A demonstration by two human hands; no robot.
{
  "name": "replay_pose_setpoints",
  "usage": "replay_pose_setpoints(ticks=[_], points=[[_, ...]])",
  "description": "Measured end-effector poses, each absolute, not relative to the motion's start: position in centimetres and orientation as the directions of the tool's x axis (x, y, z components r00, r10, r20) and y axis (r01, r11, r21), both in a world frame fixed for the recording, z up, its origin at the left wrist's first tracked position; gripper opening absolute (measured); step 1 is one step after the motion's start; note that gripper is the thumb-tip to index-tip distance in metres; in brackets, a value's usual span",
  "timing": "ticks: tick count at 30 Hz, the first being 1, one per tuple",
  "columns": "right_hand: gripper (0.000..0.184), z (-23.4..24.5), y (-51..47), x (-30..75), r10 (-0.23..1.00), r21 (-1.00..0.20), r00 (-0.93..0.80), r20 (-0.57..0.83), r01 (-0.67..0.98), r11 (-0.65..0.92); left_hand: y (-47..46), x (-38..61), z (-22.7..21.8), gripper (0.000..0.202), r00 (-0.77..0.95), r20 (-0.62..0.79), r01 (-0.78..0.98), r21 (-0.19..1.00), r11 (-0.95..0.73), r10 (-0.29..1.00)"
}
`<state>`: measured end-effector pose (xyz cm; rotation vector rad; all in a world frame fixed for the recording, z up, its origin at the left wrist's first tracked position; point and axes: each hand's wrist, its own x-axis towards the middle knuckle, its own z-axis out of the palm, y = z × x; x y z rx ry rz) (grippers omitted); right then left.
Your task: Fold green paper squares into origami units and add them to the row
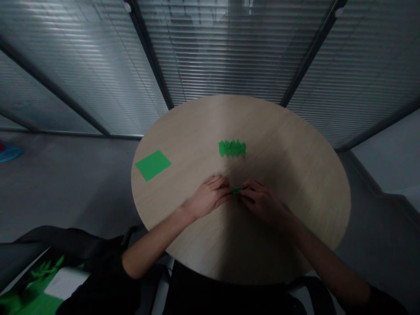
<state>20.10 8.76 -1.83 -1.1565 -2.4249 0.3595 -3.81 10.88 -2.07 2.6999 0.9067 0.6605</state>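
My left hand [212, 194] and my right hand [260, 199] meet near the middle of the round wooden table [203, 245]. Between their fingertips is a small folded piece of green paper [236, 191], mostly covered by the fingers. Both hands are closed in a pinch on it, one from each side. Just beyond them lies a row of several folded green paper pieces [232, 148], side by side with pointed ends. A flat green paper sheet [153, 165] rests near the table's left edge.
At the lower left, a chair or bag [75, 236] holds more green paper [39, 302] and a white sheet [65, 282]. Glass partitions with blinds [226, 57] stand behind the table. A blue and red object [9, 152] is on the floor at far left.
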Motion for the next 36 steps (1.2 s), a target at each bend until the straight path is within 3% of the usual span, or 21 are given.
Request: replay_pose_setpoints(ticks=[14,19,23,31,36], points=[[0.017,-2.50,8.60,19.80,0.759,-0.259,-0.589,0.278,0.715,0.650,11.02,-3.81,-2.53,0.035,0.714,0.386,0.513,0.279,-0.812,0.584],[0.016,-2.27,8.52,19.62,0.778,-0.281,-0.580,0.243,0.725,0.628,10.94,-3.80,-2.36,0.034,0.728,0.365,0.515,0.267,-0.815,0.580],[0.017,-2.19,8.58,19.63,0.790,-0.288,-0.568,0.229,0.736,0.612,10.96,-3.79,-2.31,0.033,0.704,0.355,0.518,0.334,-0.787,0.614],[0.014,-2.29,9.08,19.63,0.821,-0.457,-0.524,0.226,0.687,0.564,11.18,-3.66,-2.15,0.028,0.672,0.349,0.494,0.447,-0.746,0.654],[0.016,-2.16,9.10,19.41,0.845,-0.497,-0.489,0.216,0.690,0.526,11.20,-3.55,-2.04,0.024,0.668,0.335,0.507,0.449,-0.736,0.664]])
